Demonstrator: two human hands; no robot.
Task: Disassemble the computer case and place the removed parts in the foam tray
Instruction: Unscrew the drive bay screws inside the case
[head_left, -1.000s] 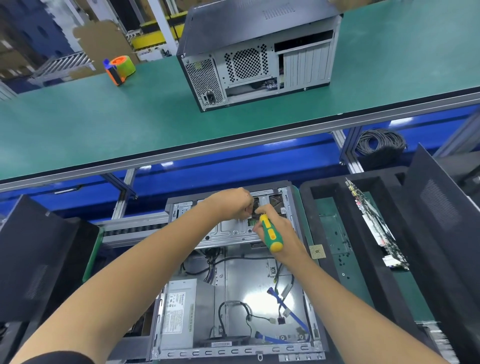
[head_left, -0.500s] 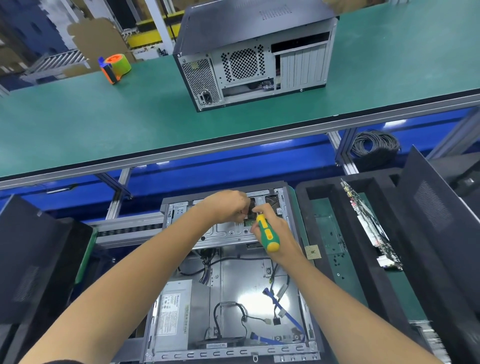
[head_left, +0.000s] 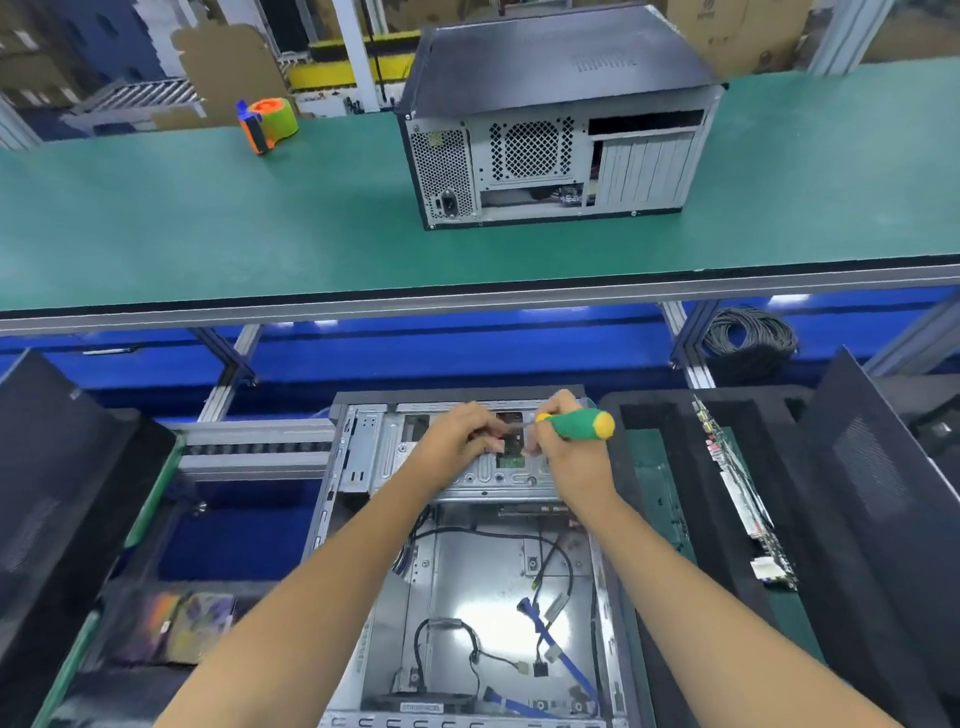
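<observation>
An open computer case (head_left: 358, 519) lies flat in front of me, its inside showing loose black and blue cables (head_left: 550, 618). Both hands work at the drive cage (head_left: 374, 452) at its far end. My right hand (head_left: 569, 457) grips a green and yellow screwdriver (head_left: 584, 424), handle pointing right, tip aimed left at a small opening in the cage. My left hand (head_left: 457, 441) has its fingers curled at that same opening, beside the tip; what it pinches is hidden. A black foam tray (head_left: 654, 410) sits right of the case and holds a circuit board (head_left: 737, 488) on edge.
A second, closed computer case (head_left: 550, 119) stands on the green upper bench (head_left: 208, 223), with an orange and green tape dispenser (head_left: 267, 124) to its left. Black side panels lean at far left (head_left: 47, 467) and far right (head_left: 883, 483). A coil of cable (head_left: 748, 338) lies under the bench.
The screwdriver has swung from pointing down toward me to lying nearly level, handle to the right. Both hands stay at the drive cage opening.
</observation>
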